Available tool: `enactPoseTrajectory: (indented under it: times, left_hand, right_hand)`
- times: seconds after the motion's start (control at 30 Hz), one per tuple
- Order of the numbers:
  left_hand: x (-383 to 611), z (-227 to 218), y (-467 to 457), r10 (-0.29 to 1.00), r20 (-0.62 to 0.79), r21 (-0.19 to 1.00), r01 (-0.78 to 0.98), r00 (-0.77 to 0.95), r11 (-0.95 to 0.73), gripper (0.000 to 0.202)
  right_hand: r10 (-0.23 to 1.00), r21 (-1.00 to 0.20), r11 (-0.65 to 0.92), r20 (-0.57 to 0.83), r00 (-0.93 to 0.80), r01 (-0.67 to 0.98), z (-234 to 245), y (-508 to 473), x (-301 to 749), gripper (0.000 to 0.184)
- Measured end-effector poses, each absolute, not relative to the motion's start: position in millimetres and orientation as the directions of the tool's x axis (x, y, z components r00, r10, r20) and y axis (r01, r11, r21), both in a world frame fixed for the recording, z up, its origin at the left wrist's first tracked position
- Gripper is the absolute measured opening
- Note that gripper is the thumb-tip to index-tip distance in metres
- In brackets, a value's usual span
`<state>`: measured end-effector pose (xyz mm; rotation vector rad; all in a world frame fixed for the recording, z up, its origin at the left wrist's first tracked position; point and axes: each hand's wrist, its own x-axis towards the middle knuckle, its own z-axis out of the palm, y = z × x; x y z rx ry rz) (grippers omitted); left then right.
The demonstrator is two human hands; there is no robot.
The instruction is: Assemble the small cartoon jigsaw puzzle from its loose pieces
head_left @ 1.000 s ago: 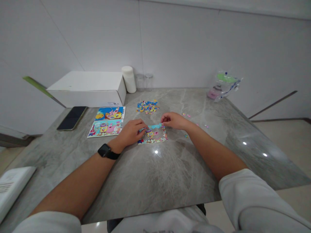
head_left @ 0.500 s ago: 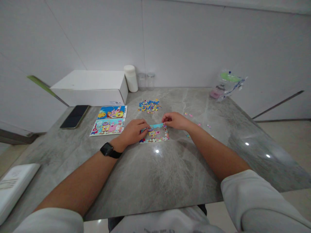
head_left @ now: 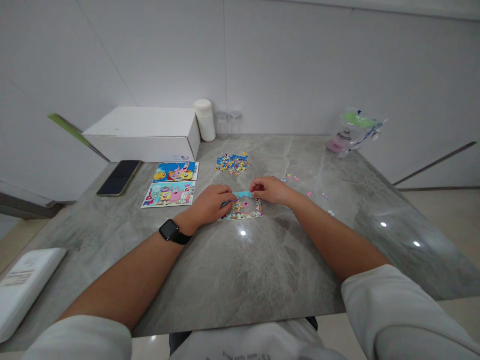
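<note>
A small, partly built cartoon jigsaw puzzle (head_left: 243, 208) lies on the grey marble table (head_left: 240, 270). My left hand (head_left: 210, 204), with a black watch on the wrist, rests curled on the puzzle's left edge, fingertips pressed on the pieces. My right hand (head_left: 269, 189) is at the puzzle's upper right corner, fingers pinched together on a piece too small to make out. A heap of loose coloured pieces (head_left: 233, 163) lies just beyond the puzzle.
Two cartoon picture cards (head_left: 172, 183) lie left of the puzzle, beside a black phone (head_left: 119, 177). A white box (head_left: 144, 134), a white canister (head_left: 206, 120) and two glass jars (head_left: 228, 124) stand at the back. A plastic bag (head_left: 352, 131) sits back right; stray pieces (head_left: 308, 191) lie to the right.
Both hands stay at the puzzle with only slight finger movement. The view has drifted a little, shifting everything rightward in the frame.
</note>
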<state>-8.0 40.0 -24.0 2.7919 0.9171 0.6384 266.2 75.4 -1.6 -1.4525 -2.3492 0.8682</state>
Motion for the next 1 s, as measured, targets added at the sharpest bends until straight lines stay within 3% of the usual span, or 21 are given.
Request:
enactPoseTrajectory:
  times: [0.23, 0.67, 0.87, 1.0]
  left_hand:
    - [-9, -25, 40, 0.6, 0.337, 0.258, 0.542, 0.725, -0.8, 0.027]
    - [-3, -18, 31, 0.581, 0.312, 0.233, 0.532, 0.752, -0.814, 0.028]
    - [-5, -20, 35, 0.744, 0.412, 0.248, 0.721, 0.527, -0.648, 0.03]
    - [-7, -24, 39, 0.785, 0.436, 0.28, 0.762, 0.441, -0.584, 0.037]
  right_hand:
    - [0.889, -0.514, 0.358, -0.067, -0.453, 0.779, 2, 83, 278, 0.015]
    - [0.901, -0.492, 0.342, -0.07, -0.428, 0.8, 4, 84, 286, 0.017]
    - [0.897, -0.512, 0.355, -0.049, -0.44, 0.782, 1, 81, 277, 0.016]
    - [0.9, -0.569, 0.356, -0.005, -0.436, 0.741, -6, 79, 271, 0.015]
